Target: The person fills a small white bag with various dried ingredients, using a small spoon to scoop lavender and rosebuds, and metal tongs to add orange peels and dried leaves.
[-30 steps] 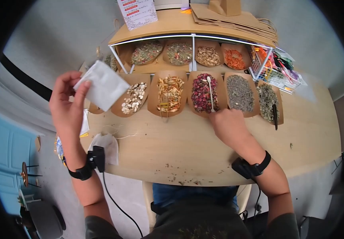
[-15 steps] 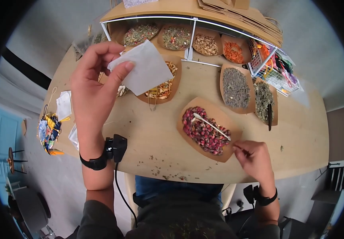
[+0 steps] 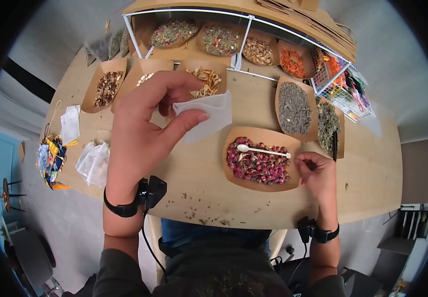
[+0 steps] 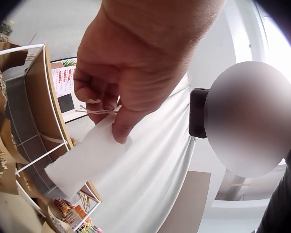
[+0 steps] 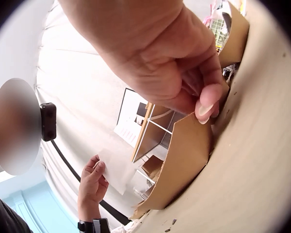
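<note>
My left hand [image 3: 147,126] pinches a white drawstring pouch [image 3: 209,116] between thumb and fingers, raised over the table. The pouch [image 4: 87,158] hangs flat in the left wrist view, its thin string showing by the fingers. Nearer the table's front lies a brown paper tray [image 3: 261,132] of dried rosebuds [image 3: 258,171]. A small white spoon [image 3: 263,150] lies across the buds. At the tray's right end, my right hand [image 3: 318,173] pinches the rim. In the right wrist view, thumb and fingers are at the corner of the tray [image 5: 184,155].
Trays of lavender-like buds [image 3: 294,109] and greenish herbs [image 3: 329,126] stand at the right. More filled trays line the back and a low shelf [image 3: 184,12]. White pouches [image 3: 94,161] and patterned cloth pieces [image 3: 51,158] lie at the left. Crumbs [image 3: 206,215] dot the front edge.
My right hand has drawn the rosebud tray out of the row towards the front edge, and it has turned sideways. The left hand has moved right with the pouch, which now tilts.
</note>
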Motion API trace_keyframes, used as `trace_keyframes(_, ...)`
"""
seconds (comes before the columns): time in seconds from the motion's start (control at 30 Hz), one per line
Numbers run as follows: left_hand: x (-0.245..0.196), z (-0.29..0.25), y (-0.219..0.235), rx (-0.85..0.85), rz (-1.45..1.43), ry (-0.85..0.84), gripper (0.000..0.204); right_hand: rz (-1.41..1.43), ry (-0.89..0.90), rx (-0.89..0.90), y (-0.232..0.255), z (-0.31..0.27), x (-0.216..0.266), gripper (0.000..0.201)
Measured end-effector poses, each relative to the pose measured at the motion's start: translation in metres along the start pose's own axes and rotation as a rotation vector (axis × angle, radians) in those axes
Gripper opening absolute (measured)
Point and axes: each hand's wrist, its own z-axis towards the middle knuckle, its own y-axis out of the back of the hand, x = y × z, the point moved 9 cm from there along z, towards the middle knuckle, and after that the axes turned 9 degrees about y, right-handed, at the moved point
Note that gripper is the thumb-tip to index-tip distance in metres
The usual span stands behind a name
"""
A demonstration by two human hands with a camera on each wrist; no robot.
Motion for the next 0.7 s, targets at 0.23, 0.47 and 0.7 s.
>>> trace_keyframes(0.23,-0.011,-0.007,-0.014,0.026,0.007,-0.110,0.045,-0.356,0.320,-0.058,0.020,-0.010,0.077,0.015)
trace_keyframes(0.47,-0.015,-0.014,-0.031,0.163,0.014,-0.118,0.052,-0.076,0.925,-0.002,-0.025,-0.019,0.219,0.019)
trace_keyframes(0.7,-0.009,-0.015,-0.037,0.211,-0.062,-0.098,0.060,-0.107,1.146,0.333,-0.061,0.004,0.230,0.029)
